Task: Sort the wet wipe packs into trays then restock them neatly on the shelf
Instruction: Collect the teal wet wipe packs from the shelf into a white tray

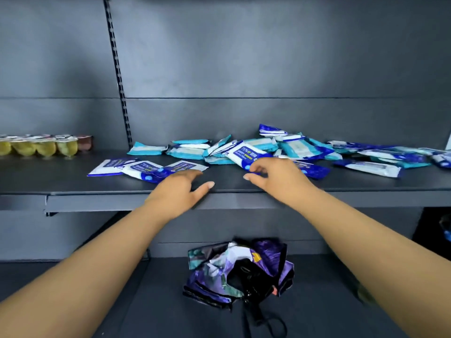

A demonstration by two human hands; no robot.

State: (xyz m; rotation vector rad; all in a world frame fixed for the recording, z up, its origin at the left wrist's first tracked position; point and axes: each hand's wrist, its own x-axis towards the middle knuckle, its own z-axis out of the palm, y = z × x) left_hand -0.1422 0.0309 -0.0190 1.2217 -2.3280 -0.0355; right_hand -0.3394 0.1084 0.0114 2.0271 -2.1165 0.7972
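A loose pile of several wet wipe packs (263, 146), teal and dark blue, lies across the dark grey shelf (122, 185). Three blue-and-white packs (144, 168) lie flat in a row at the left of the pile. My left hand (178, 189) rests open on the shelf just in front of that row, fingertips at the rightmost pack. My right hand (273, 173) reaches into the pile and its fingers curl on the edge of a blue-and-white pack (246, 152) that tilts up. No tray shows in this view.
A row of sealed yellow-green jelly cups (41, 146) stands at the shelf's far left. A slotted upright (119, 76) runs up the back panel. On the lower shelf lies a folded purple-patterned umbrella (239, 272) with a black strap.
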